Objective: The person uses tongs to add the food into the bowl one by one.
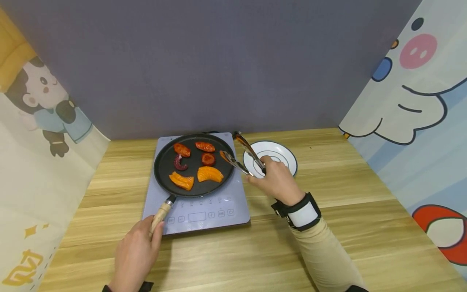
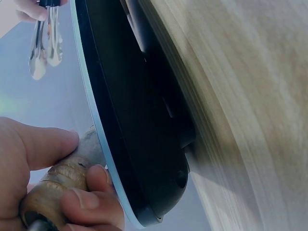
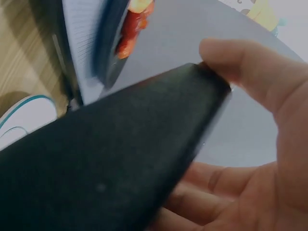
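My left hand [image 1: 136,253] grips the wooden handle [image 1: 162,213] of a round black frying pan [image 1: 195,162]. In the pan lie two orange slices [image 1: 210,174], a dark red curled tentacle piece [image 1: 180,163], a round red piece [image 1: 208,158] and two scored red pieces [image 1: 205,146]. My right hand [image 1: 279,182] holds metal tongs [image 1: 251,153], their arms spread and nothing between the tips. One tip is over the pan's right edge, the other farther back to the right. A blurred black part [image 3: 125,139] hides much of the right wrist view.
The pan stands on a pale induction cooker [image 1: 237,202] with buttons along its front. A white plate [image 1: 286,156] with dark rings sits right of the cooker, partly behind my right hand. Wooden tabletop [image 1: 346,211] extends to both sides; a grey partition [image 1: 219,73] rises behind.
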Demonstrator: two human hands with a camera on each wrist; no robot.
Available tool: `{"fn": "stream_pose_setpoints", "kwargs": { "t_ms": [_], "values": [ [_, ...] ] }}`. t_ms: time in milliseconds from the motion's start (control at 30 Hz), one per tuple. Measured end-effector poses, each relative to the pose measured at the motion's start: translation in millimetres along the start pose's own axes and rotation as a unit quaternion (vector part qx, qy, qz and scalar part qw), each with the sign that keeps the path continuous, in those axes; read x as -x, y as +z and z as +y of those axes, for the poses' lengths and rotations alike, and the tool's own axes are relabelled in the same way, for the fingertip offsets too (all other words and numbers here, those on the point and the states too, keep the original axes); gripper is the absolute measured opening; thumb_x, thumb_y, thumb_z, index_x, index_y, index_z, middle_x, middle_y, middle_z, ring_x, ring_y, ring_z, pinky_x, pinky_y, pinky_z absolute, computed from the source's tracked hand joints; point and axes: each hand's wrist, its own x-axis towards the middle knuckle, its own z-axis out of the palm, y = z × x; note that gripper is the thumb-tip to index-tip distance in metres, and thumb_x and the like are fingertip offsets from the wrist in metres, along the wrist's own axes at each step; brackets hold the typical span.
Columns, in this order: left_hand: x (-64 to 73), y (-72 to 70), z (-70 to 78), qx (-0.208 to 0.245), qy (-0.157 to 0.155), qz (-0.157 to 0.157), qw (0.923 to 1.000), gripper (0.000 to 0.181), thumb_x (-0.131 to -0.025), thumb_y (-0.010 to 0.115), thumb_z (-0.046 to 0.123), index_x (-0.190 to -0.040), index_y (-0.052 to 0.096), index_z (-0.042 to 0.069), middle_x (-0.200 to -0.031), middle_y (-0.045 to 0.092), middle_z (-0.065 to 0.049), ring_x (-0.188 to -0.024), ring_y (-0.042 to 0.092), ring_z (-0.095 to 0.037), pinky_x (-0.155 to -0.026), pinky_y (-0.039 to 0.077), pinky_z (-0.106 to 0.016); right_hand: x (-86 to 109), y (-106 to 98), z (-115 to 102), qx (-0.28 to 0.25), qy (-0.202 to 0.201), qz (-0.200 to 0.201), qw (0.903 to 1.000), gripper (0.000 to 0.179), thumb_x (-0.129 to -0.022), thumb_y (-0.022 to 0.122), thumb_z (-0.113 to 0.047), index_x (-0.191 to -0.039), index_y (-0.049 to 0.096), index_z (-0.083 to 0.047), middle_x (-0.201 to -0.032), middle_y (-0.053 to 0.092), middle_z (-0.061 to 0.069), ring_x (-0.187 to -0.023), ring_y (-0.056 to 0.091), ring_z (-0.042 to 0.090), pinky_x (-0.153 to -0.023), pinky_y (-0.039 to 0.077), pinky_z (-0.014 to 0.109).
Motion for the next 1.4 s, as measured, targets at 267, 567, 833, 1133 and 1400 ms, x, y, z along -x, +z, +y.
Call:
{"fn": "stream_pose_setpoints", "kwargs": {
  "t_ms": [267, 567, 833, 1133, 1400],
  "values": [
    [0.2, 0.0, 0.4, -0.004, -0.003, -0.001, 1.0000, 0.023, -0.091, 0.065, 0.020, -0.096, 0.065, -0.003, -0.061, 0.043, -0.001, -0.048, 0.038, -0.014, -0.040, 0.028, -0.030, -9.4, 3, 18, 0.007, 0.039, -0.012, 0.9992, 0.059, -0.075, 0.074, -0.048, -0.103, 0.056, 0.000, -0.081, 0.061, 0.012, -0.074, 0.060, 0.032, -0.065, 0.046, 0.046],
    [0.0, -0.1, 0.6, -0.002, -0.009, -0.008, 0.9999, 0.024, -0.091, 0.064, 0.020, -0.099, 0.065, -0.003, -0.062, 0.044, -0.002, -0.048, 0.039, -0.014, -0.040, 0.028, -0.030, -12.9, -4, 31, 0.028, 0.068, -0.039, 0.9966, 0.063, -0.078, 0.074, -0.043, -0.106, 0.053, 0.009, -0.089, 0.062, 0.025, -0.084, 0.061, 0.041, -0.070, 0.048, 0.050],
    [-0.6, 0.0, 0.6, -0.004, -0.008, -0.007, 0.9999, 0.024, -0.091, 0.065, 0.020, -0.098, 0.065, -0.003, -0.061, 0.043, -0.002, -0.048, 0.038, -0.014, -0.040, 0.028, -0.030, -13.0, -13, 50, 0.049, 0.100, -0.095, 0.9892, 0.068, -0.080, 0.069, -0.042, -0.113, 0.049, 0.015, -0.104, 0.059, 0.033, -0.092, 0.060, 0.046, -0.075, 0.049, 0.052],
    [-0.5, -0.8, 0.7, -0.005, -0.003, -0.006, 1.0000, 0.023, -0.091, 0.065, 0.020, -0.096, 0.065, -0.003, -0.061, 0.042, -0.001, -0.048, 0.037, -0.014, -0.040, 0.028, -0.030, -14.3, -15, 65, 0.067, 0.124, -0.131, 0.9813, 0.065, -0.079, 0.071, -0.040, -0.111, 0.053, 0.014, -0.103, 0.060, 0.033, -0.091, 0.060, 0.044, -0.073, 0.048, 0.051],
    [-0.7, 0.1, 0.0, -0.003, 0.001, 0.000, 1.0000, 0.022, -0.091, 0.065, 0.020, -0.096, 0.065, -0.002, -0.061, 0.043, -0.001, -0.048, 0.037, -0.014, -0.040, 0.027, -0.030, -15.1, -15, 71, 0.087, 0.134, -0.145, 0.9764, 0.060, -0.077, 0.072, -0.040, -0.106, 0.054, 0.008, -0.092, 0.060, 0.023, -0.079, 0.058, 0.034, -0.066, 0.047, 0.047]
  ]
}}
